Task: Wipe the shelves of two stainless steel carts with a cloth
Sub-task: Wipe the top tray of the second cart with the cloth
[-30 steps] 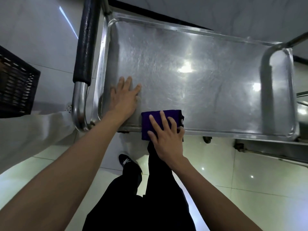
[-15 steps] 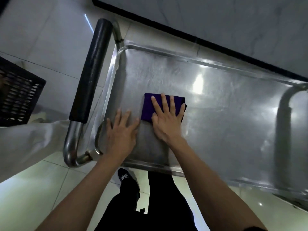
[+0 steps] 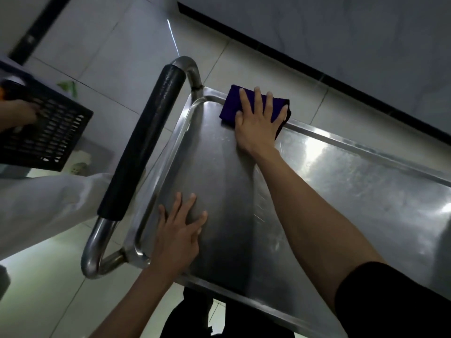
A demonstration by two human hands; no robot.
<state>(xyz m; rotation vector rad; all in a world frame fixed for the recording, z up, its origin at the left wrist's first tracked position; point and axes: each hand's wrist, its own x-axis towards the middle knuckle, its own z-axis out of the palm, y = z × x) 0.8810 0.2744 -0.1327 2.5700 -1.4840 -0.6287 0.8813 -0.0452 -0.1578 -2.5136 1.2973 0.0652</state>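
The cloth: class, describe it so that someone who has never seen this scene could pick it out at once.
Start at the steel cart shelf that fills the middle of the view, and follow it to its far corner, beside the black padded handle. There the right hand presses flat on the cloth. It is folded and deep purple, the only coloured thing among grey steel.
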